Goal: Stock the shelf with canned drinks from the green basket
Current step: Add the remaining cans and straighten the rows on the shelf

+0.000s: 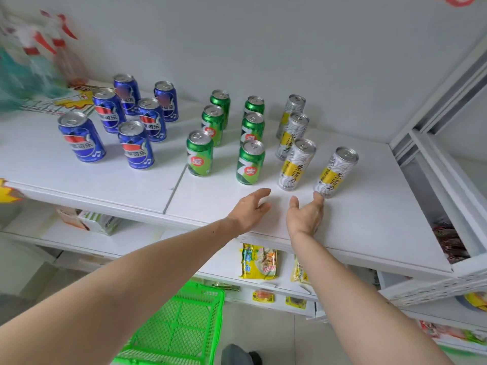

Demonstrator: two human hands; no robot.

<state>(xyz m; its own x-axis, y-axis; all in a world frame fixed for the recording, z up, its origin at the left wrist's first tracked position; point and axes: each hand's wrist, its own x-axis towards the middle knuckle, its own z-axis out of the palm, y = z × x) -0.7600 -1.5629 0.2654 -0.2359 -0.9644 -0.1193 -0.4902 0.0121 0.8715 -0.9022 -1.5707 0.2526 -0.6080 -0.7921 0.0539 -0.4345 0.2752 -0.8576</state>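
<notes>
— Where do the cans stand?
— All upright on the white shelf (369, 219), long axes vertical, pull-tab tops up. Six blue cans (135, 144) sit toward the left end, six green cans (250, 162) in two rows at the middle, four silver-and-yellow cans (296, 164) toward the right end. The one nearest the right, the front silver can (334, 172), stands by itself just beside the row, labels facing the front edge.
— And the hands?
— The right hand (305, 217) rests near the front edge, fingers relaxed and spread, one fingertip touching the base of that front silver can. The left hand (249, 209) hovers just beside it, loosely open, holding nothing.
— The green basket (181, 327)?
— Below the shelf, down on the floor side, between the forearms; what I see of it shows only mesh.
</notes>
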